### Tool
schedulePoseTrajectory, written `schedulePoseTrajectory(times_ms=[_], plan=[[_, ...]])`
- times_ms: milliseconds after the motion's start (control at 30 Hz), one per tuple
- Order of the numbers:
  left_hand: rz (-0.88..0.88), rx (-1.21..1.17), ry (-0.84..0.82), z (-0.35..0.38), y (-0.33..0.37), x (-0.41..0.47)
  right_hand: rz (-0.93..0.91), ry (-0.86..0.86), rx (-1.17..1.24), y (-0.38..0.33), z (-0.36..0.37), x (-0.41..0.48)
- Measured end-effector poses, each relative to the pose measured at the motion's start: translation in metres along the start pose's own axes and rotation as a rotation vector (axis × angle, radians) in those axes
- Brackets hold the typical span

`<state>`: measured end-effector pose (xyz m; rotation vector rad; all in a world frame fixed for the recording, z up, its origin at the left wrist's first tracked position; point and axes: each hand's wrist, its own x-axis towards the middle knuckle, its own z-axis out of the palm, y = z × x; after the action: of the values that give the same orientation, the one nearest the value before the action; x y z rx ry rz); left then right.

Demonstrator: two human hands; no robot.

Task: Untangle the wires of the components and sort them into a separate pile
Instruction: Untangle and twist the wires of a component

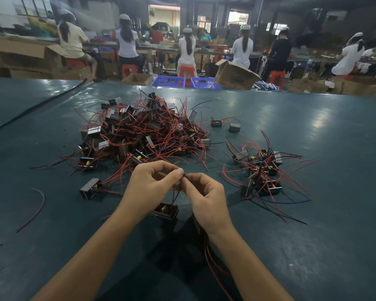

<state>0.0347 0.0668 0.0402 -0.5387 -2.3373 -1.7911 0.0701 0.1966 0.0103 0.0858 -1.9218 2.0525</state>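
Observation:
A big tangled heap of small box components with red and black wires (143, 129) lies on the dark green table (334, 131). A smaller pile of the same components (264, 177) sits to the right. My left hand (152, 187) and my right hand (206, 196) meet above the table's near middle, fingertips pinching thin wires together. One component (166, 210) hangs from those wires just below my hands. Red wires (211, 257) trail down under my right wrist.
A single component (89, 187) lies left of my hands, and a loose red wire (34, 210) lies further left. Two stray components (225, 124) sit behind the small pile. Blue crates (182, 81), cardboard boxes and several seated people are beyond the table's far edge.

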Motion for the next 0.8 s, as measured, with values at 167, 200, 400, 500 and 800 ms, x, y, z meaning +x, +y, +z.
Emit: schedulePoseTrajectory(times_ms=[167,200,400,500,800], plan=[[-0.019,-0.064,-0.007,0.001,-0.001,0.001,0.020,-0.050,0.023,0.002,-0.002,0.001],[-0.011,-0.052,-0.005,0.000,-0.002,0.001,0.020,-0.053,0.023,0.002,-0.002,0.001],[0.049,0.056,0.002,-0.004,-0.005,0.001,0.003,-0.043,0.012,0.003,-0.002,0.002],[0.091,0.064,-0.050,-0.008,-0.002,0.000,-0.026,-0.047,-0.008,0.003,-0.003,0.000],[0.151,0.162,-0.006,-0.009,-0.001,0.000,-0.111,-0.029,-0.138,0.004,-0.004,-0.002]])
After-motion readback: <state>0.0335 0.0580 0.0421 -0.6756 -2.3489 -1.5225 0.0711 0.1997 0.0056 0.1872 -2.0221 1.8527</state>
